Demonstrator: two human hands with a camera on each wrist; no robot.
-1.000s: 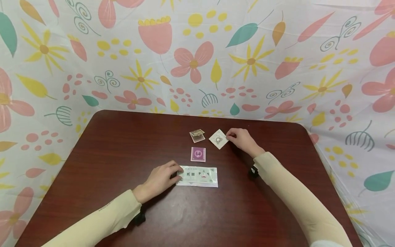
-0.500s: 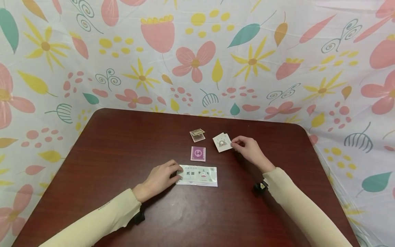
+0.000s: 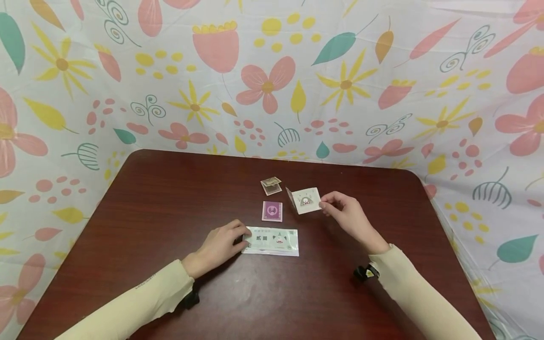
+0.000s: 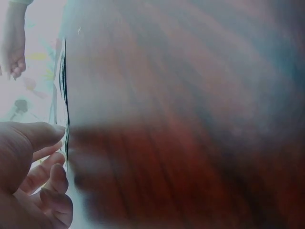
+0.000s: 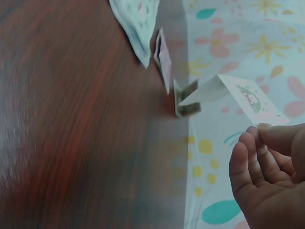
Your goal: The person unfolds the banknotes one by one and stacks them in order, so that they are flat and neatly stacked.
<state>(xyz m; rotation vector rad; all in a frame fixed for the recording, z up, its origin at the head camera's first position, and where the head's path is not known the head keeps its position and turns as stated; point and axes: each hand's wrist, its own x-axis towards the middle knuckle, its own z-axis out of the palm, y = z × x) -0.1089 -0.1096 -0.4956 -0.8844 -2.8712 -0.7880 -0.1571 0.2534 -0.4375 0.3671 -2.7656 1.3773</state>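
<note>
The white folded paper [image 3: 307,200] swings nearer me and opens at its crease, pinched at its right edge by my right fingers [image 5: 240,164]. My left fingers [image 4: 58,179] curl at the left end of the green-printed slip [image 3: 272,240]; I can't quite tell if they grip it. Beyond it on the worktop [image 3: 335,302] sit the purple square [image 3: 272,211] and the brown folded paper [image 3: 271,186].

We see 2 things on the dark red table [image 3: 191,198]: a brown folded paper [image 3: 271,187], partly open, near the middle of the far edge, and a purple square [image 3: 272,211] just nearer us. White flower-patterned cloth [image 3: 272,85] hangs beyond.
</note>
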